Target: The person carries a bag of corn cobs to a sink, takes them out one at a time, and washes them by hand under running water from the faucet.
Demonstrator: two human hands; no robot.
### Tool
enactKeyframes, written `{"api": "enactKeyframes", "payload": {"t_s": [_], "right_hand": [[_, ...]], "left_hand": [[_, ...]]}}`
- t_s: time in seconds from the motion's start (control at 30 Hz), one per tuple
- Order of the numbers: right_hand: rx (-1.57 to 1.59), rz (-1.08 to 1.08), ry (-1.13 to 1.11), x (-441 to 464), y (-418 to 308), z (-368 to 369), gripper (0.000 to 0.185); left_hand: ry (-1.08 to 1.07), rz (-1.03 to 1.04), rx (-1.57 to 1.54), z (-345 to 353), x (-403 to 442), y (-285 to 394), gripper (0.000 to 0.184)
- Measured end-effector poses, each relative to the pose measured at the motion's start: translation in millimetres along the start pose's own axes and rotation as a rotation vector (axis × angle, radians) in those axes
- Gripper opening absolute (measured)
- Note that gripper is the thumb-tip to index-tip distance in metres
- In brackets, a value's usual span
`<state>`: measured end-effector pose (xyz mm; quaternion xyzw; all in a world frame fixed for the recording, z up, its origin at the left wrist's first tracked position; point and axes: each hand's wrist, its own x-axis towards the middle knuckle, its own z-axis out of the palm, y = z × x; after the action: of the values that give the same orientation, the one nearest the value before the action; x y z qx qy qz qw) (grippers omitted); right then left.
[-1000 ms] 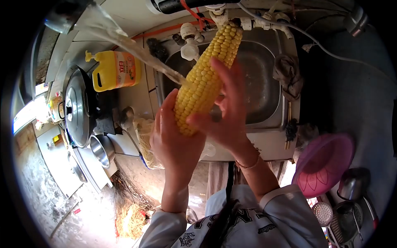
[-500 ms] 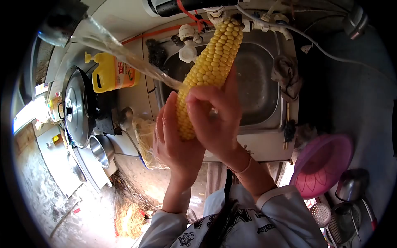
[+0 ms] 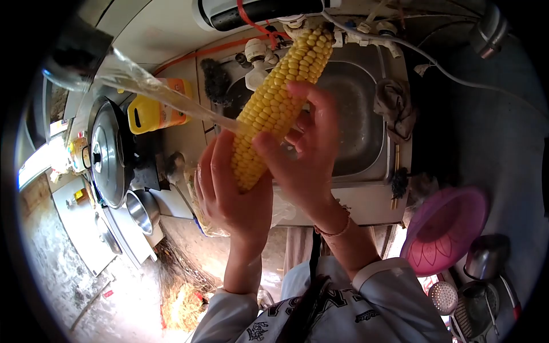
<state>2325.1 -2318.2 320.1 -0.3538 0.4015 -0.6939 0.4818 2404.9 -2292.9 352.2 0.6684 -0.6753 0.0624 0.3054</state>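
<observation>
Corn cob [image 3: 274, 108] tilted above sink [image 3: 360, 123], water stream [image 3: 166, 96] meeting its side, your left hand [image 3: 233, 191] curled round its lower end, your right hand [image 3: 311, 157] part-open, thumb and forefinger at the kernels.

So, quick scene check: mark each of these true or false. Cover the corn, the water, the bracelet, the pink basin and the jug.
1. The left hand grips the lower end of the yellow corn cob. True.
2. A clear stream of water reaches the cob. True.
3. The thin bracelet is on the left wrist. False: the bracelet is on the wrist of the right hand.
4. The pink plastic basin sits inside the stainless-steel sink. False: the basin is outside the sink, to its right.
5. The yellow plastic jug with an orange label is left of the sink. True.
</observation>
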Motion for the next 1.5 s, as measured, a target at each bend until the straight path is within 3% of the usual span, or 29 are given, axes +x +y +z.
{"api": "enactKeyframes", "payload": {"t_s": [0.17, 0.23, 0.4, 0.47, 0.57, 0.67, 0.73, 0.77, 0.83, 0.97, 1.07, 1.17, 1.23, 1.33, 1.43, 1.5], "right_hand": [[0.066, -0.072, 0.127, 2.5, -0.3, 1.2, 0.062], [0.187, 0.133, 0.001, 6.2, -0.6, -9.8, 0.068], [0.3, 0.169, -0.101, 1.8, 2.2, -1.8, 0.061], [0.548, 0.254, -0.078, -1.9, 4.1, 1.9, 0.057], [0.633, 0.317, -0.079, -5.4, 1.2, 3.6, 0.058], [0.686, 0.349, -0.07, -9.0, 4.3, 9.1, 0.061], [0.677, 0.367, -0.162, -11.6, 11.1, 4.9, 0.061], [0.67, 0.384, -0.252, -12.7, 13.1, 4.6, 0.061], [0.661, 0.399, -0.223, -10.7, 5.9, 9.1, 0.061], [0.606, 0.377, -0.14, -5.0, 0.9, 13.7, 0.061], [0.662, 0.339, -0.168, -5.2, 3.0, 15.4, 0.06], [0.654, 0.282, -0.183, -3.7, 7.0, 13.7, 0.058], [0.605, 0.261, -0.195, -1.5, 7.5, 10.9, 0.057], [0.612, 0.382, -0.236, 2.2, 2.8, 8.3, 0.057], [0.415, 0.318, -0.216, 4.2, -0.8, 6.7, 0.049], [0.226, 0.13, -0.051, 0.7, 1.0, 4.0, 0.045]], "left_hand": [[-0.094, -0.069, -0.125, -6.3, -5.9, -0.4, 0.054], [-0.103, -0.047, -0.243, -9.2, -13.1, -8.6, 0.056], [-0.08, -0.059, -0.189, -21.4, -23.1, -18.3, 0.063], [-0.057, -0.032, -0.168, -24.7, -20.7, -20.6, 0.062], [-0.006, 0.14, -0.003, -30.2, -14.1, -19.4, 0.056], [-0.134, 0.104, -0.066, -40.3, -5.8, -13.2, 0.062], [-0.442, -0.135, -0.244, -46.2, 3.5, -8.8, 0.065], [-0.439, -0.139, -0.239, -44.9, 4.2, -10.1, 0.065], [-0.494, -0.224, -0.354, -38.6, 5.4, -12.5, 0.065], [-0.466, -0.266, -0.242, -34.3, -3.7, -9.7, 0.06], [-0.294, -0.106, -0.089, -30.1, -3.4, -8.1, 0.06], [-0.33, -0.128, -0.208, -31.1, -1.0, -8.7, 0.062], [-0.546, -0.446, -0.702, -37.9, 6.9, -8.7, 0.064], [-0.635, -0.515, -0.825, -34.4, 2.9, -17.8, 0.063], [-0.567, -0.442, -0.648, -29.1, -2.6, -21.2, 0.063], [-0.502, -0.352, -0.549, -25.2, -3.1, -20.8, 0.064]]}}
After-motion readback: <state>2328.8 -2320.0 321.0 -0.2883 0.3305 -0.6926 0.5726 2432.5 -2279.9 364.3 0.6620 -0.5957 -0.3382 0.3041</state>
